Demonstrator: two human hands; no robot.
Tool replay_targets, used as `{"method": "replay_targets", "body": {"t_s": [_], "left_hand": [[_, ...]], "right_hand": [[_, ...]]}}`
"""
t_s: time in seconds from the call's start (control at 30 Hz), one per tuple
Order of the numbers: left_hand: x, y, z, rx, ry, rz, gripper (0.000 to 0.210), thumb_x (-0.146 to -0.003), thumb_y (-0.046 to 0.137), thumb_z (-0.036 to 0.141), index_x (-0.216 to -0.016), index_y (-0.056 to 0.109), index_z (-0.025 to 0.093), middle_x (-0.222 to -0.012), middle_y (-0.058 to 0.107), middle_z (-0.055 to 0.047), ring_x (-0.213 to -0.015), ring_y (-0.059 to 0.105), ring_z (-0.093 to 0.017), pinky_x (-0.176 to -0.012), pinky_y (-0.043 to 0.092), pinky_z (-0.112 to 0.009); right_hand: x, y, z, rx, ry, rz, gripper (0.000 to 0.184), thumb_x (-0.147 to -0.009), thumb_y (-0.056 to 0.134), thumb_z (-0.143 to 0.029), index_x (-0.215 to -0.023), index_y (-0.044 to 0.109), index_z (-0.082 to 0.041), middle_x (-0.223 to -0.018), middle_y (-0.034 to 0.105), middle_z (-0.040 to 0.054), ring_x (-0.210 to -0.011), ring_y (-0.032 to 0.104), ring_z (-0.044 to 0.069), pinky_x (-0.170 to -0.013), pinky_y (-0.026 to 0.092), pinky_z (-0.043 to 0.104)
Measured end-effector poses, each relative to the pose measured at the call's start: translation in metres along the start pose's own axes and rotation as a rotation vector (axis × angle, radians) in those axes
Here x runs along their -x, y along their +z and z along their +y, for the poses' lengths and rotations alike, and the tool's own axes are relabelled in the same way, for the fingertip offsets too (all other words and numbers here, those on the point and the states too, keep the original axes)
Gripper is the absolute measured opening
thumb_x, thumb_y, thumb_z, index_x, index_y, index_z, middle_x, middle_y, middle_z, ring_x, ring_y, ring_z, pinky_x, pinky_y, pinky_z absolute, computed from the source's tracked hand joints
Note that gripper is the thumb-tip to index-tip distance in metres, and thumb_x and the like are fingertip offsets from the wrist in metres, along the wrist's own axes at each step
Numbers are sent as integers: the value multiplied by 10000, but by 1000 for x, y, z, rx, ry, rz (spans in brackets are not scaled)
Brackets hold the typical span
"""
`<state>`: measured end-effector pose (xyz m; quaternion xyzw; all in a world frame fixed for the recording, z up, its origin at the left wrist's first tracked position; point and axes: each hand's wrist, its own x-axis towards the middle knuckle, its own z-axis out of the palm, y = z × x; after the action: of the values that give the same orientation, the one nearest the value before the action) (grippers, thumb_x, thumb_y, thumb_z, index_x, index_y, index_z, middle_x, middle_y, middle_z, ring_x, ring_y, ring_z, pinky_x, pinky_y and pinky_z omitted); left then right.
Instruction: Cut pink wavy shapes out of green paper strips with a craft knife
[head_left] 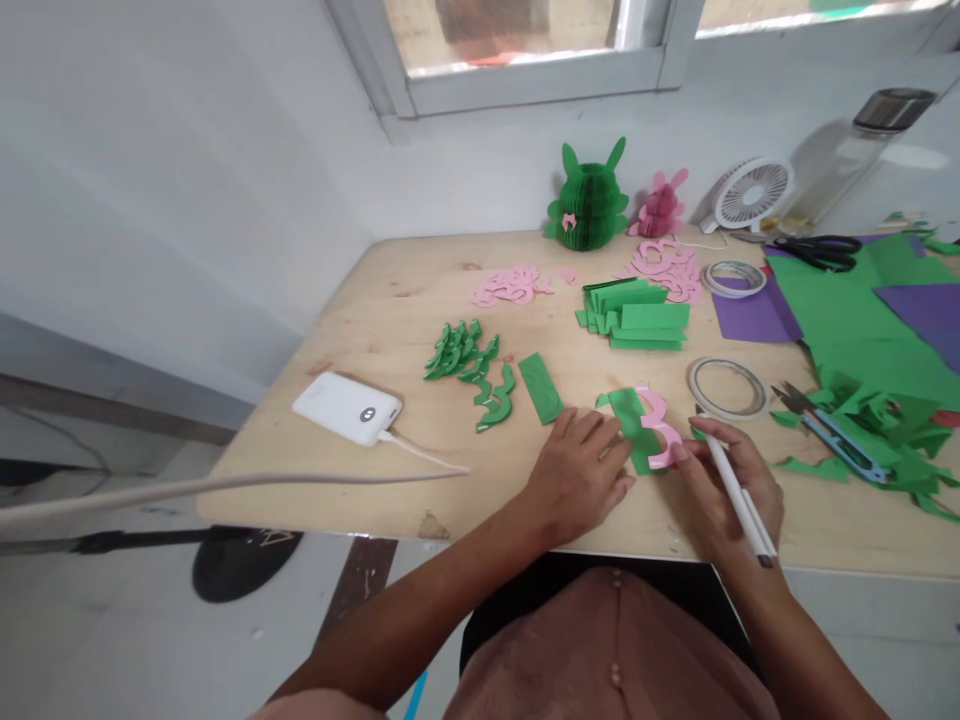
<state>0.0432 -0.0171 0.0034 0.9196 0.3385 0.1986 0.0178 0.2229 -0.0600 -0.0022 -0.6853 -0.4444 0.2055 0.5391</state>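
My left hand [581, 473] lies on the table with its fingers spread loosely, fingertips at the left edge of a green paper piece [624, 410]. On that piece rests a pink wavy paper cutout [655, 412] shaped like a 3. My right hand [739, 490] holds a white pen [729, 480] slanting across it, while its thumb and fingertips meet the cutout's lower right edge. Beside my left hand is a green paper rectangle [540, 388] with a faint drawn outline. Farther left sit several green wavy cutouts [495, 400].
Pink cutouts [511, 286] and folded green strips [651, 322] lie behind my hands. Tape rolls [694, 388], small snips [844, 440], green scraps [911, 435] and black scissors [825, 250] are to the right. A white power bank [346, 408] with a cable is left. Paper figures [589, 210] stand behind.
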Motion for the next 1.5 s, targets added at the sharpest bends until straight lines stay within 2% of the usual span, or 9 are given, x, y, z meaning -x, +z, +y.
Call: {"method": "replay_targets", "body": {"t_s": [0.17, 0.27, 0.47, 0.63, 0.77, 0.93, 1.17, 1.37, 1.5], "left_hand": [[-1, -2, 1, 48, -61, 46, 189, -924, 581, 338, -984, 617, 162, -1062, 655, -73, -1100, 550, -252, -1056, 369, -452], [-3, -5, 3, 67, -103, 71, 191, -895, 609, 295, -1017, 605, 148, -1030, 653, -81, -1021, 574, -247, -983, 426, -428], [-9, -8, 7, 61, -35, 110, 233, -913, 573, 322, -1066, 602, 148, -1102, 642, -100, -977, 589, -256, -914, 449, -422], [-13, -1, 5, -30, 51, 88, 179, -938, 534, 238, -1089, 617, 189, -1182, 634, -81, -1020, 591, -237, -926, 429, -410], [-14, 7, 2, -75, 94, 103, 168, -979, 481, 182, -1042, 635, 204, -1119, 661, -40, -966, 598, -194, -940, 409, -396], [-13, 11, 0, -87, 108, 77, 174, -998, 466, 192, -1016, 639, 190, -1043, 670, -41, -979, 593, -192, -933, 400, -388], [-21, 6, -3, -57, 81, 45, 163, -976, 497, 246, -979, 652, 193, -988, 667, -29, -959, 585, -196, -929, 401, -384], [-43, 6, -13, -119, 121, 8, 217, -1003, 440, 202, -994, 657, 190, -1030, 650, -55, -1025, 553, -217, -926, 379, -378], [-56, 6, -15, -166, 157, -46, 216, -996, 445, 192, -992, 661, 186, -933, 631, -74, -965, 543, -243, -869, 377, -384]], "right_hand": [[0, -3, -2, 6, -9, 8, 419, -721, 761, -454, -1060, 690, -219, -755, 721, 25, -620, 673, 175, -614, 552, 288], [-2, -5, -1, -6, -4, 4, 435, -726, 756, -476, -1068, 682, -217, -757, 719, 24, -611, 671, 176, -598, 550, 292], [-3, -7, 5, -23, 1, -16, 436, -752, 736, -468, -1096, 661, -211, -799, 735, 38, -670, 703, 197, -647, 564, 325], [-4, -6, 0, 93, -22, 0, 387, -757, 719, -482, -1028, 683, -207, -754, 725, 34, -658, 690, 193, -641, 560, 311], [-6, -4, -1, 150, -57, -3, 378, -770, 696, -498, -1012, 687, -207, -751, 728, 37, -637, 681, 187, -613, 553, 297], [-5, -2, 4, 151, -67, -11, 376, -770, 690, -497, -1013, 683, -210, -771, 733, 40, -654, 688, 188, -616, 551, 295], [-2, -2, -1, 31, -32, 138, 396, -731, 737, -484, -1005, 686, -203, -730, 719, 18, -619, 681, 169, -604, 549, 280], [2, -4, 3, -117, -26, 191, 437, -757, 750, -436, -1116, 663, -202, -796, 726, 28, -673, 692, 172, -663, 544, 299], [2, -2, 7, -117, -28, 255, 439, -742, 768, -431, -1110, 678, -208, -791, 721, 26, -640, 673, 165, -635, 520, 297]]}}
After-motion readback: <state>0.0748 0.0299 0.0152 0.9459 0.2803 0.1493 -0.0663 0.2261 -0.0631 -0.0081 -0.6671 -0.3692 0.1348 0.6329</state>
